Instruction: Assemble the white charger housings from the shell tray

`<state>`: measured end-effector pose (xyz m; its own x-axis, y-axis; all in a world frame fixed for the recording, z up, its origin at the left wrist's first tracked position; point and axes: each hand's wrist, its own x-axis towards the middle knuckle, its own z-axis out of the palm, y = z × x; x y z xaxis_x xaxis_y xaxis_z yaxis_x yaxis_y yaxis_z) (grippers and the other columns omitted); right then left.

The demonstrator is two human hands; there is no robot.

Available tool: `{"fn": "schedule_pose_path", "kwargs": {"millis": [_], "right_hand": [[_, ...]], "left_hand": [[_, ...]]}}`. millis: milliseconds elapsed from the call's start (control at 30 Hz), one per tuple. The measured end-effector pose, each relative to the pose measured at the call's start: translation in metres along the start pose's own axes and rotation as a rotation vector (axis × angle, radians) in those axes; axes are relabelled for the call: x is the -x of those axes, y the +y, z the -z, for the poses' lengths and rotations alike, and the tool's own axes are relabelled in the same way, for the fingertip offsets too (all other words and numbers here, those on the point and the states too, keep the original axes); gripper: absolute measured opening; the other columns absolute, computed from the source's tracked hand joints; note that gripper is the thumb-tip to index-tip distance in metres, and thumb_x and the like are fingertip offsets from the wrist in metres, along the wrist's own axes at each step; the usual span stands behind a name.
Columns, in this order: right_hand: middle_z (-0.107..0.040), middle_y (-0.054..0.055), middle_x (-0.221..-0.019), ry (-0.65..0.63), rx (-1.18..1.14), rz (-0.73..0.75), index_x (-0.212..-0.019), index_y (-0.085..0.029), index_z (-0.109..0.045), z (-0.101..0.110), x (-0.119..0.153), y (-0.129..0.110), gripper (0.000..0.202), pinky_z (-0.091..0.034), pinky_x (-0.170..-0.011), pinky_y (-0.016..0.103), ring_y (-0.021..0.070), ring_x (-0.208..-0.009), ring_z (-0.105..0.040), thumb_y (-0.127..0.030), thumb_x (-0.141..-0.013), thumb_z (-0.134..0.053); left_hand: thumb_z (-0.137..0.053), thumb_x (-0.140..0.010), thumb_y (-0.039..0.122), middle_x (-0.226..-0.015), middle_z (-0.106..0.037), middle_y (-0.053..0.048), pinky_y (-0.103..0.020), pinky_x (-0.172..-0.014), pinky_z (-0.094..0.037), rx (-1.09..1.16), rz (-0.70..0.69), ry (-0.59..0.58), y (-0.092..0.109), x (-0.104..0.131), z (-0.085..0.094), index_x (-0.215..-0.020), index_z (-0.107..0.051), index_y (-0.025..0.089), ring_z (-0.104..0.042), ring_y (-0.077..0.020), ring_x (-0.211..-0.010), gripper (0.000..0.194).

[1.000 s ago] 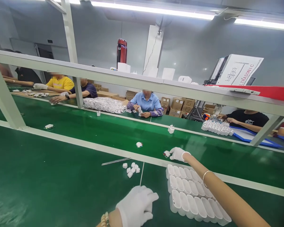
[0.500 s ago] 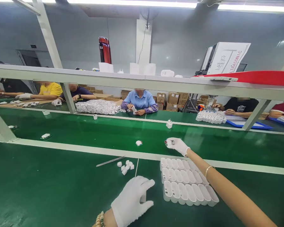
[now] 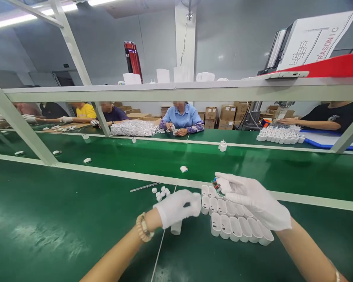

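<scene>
My right hand (image 3: pixel 255 199), in a white glove, pinches a small green circuit board (image 3: pixel 218 187) with red and blue parts and a white cap. It is above the back rows of white plastic housings (image 3: pixel 235 229), which stand open side up. Beside their left end is my gloved left hand (image 3: pixel 181 207), its fingers curled to meet the thumb; white on white hides what they grip, if anything. Just below that hand a single white housing (image 3: pixel 176 227) rests on the green table, partly covered. Small white blocks (image 3: pixel 162 192) lie behind the left hand.
Tweezers (image 3: pixel 144 187) lie by a pale rail (image 3: pixel 114 172). Beyond it, a green belt (image 3: pixel 153 156) carries several boards (image 3: pixel 184 169) and a white plug (image 3: pixel 222 145). Overhead runs a shelf (image 3: pixel 164 94) on slanted posts. Co-workers sit across, one in a blue shirt (image 3: pixel 181 114).
My right hand has drawn back from the belt with the circuit board, to above the housings. My left hand has moved up and right, its fingers closing. The view has shifted right.
</scene>
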<state>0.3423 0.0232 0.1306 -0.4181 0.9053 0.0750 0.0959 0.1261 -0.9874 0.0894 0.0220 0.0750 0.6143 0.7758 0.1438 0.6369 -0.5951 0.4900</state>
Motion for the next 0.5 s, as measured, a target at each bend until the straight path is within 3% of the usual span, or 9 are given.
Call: {"fn": "schedule_pose_path", "kwargs": {"millis": [100, 167, 267, 333, 400, 500], "right_hand": [[-0.071, 0.012, -0.12, 0.094, 0.102, 0.113, -0.125, -0.021, -0.067, -0.003, 0.007, -0.005, 0.059, -0.058, -0.093, 0.045, 0.0319, -0.109, -0.067, -0.043, -0.071, -0.081], [-0.073, 0.008, -0.112, 0.183, 0.209, 0.189, -0.115, -0.023, -0.07, -0.007, 0.011, -0.006, 0.049, -0.061, -0.085, 0.039, 0.0284, -0.1, -0.07, -0.036, -0.07, -0.082], [-0.073, 0.001, -0.09, 0.247, 0.281, 0.312, -0.101, -0.027, -0.068, -0.015, 0.017, -0.007, 0.038, -0.063, -0.068, 0.029, 0.0207, -0.078, -0.071, -0.02, -0.067, -0.081], [-0.07, -0.002, -0.081, 0.177, 0.203, 0.36, -0.1, -0.027, -0.063, -0.021, 0.021, -0.003, 0.035, -0.059, -0.051, 0.023, 0.0152, -0.058, -0.068, -0.014, -0.07, -0.075], [-0.068, -0.003, -0.083, 0.079, 0.096, 0.375, -0.107, -0.028, -0.059, -0.026, 0.024, 0.002, 0.036, -0.054, -0.041, 0.02, 0.011, -0.047, -0.064, -0.012, -0.077, -0.07], [-0.067, -0.003, -0.092, 0.0, 0.071, 0.376, -0.113, -0.032, -0.057, -0.028, 0.027, 0.008, 0.037, -0.053, -0.04, 0.019, 0.0092, -0.048, -0.063, -0.013, -0.082, -0.067]], "left_hand": [[-0.042, -0.101, 0.028, -0.088, -0.065, 0.0, -0.027, -0.08, -0.053, 0.092, -0.014, 0.076, 0.017, 0.004, 0.04, -0.096, -0.062, 0.018, -0.061, -0.0131, -0.081, 0.023], [-0.059, -0.093, 0.026, -0.091, -0.065, -0.001, -0.032, -0.089, -0.052, 0.199, -0.09, 0.293, 0.029, 0.003, 0.05, -0.096, -0.061, 0.019, -0.062, -0.0156, -0.088, 0.008], [-0.072, -0.083, 0.02, -0.104, -0.068, -0.003, -0.037, -0.098, -0.049, 0.181, -0.265, 0.496, 0.044, 0.003, 0.044, -0.107, -0.06, 0.022, -0.063, -0.0192, -0.102, 0.027], [-0.07, -0.082, 0.012, -0.118, -0.066, -0.005, -0.033, -0.095, -0.052, 0.088, -0.241, 0.535, 0.049, 0.006, 0.036, -0.132, -0.049, 0.027, -0.063, -0.0193, -0.107, 0.056], [-0.064, -0.083, 0.007, -0.119, -0.066, -0.002, -0.031, -0.092, -0.053, 0.017, -0.194, 0.517, 0.051, 0.012, 0.031, -0.128, -0.05, 0.03, -0.063, -0.0181, -0.107, 0.053], [-0.059, -0.086, 0.006, -0.118, -0.066, -0.003, -0.03, -0.092, -0.053, -0.065, -0.236, 0.502, 0.049, 0.018, 0.03, -0.128, -0.049, 0.028, -0.062, -0.018, -0.108, 0.049]]}}
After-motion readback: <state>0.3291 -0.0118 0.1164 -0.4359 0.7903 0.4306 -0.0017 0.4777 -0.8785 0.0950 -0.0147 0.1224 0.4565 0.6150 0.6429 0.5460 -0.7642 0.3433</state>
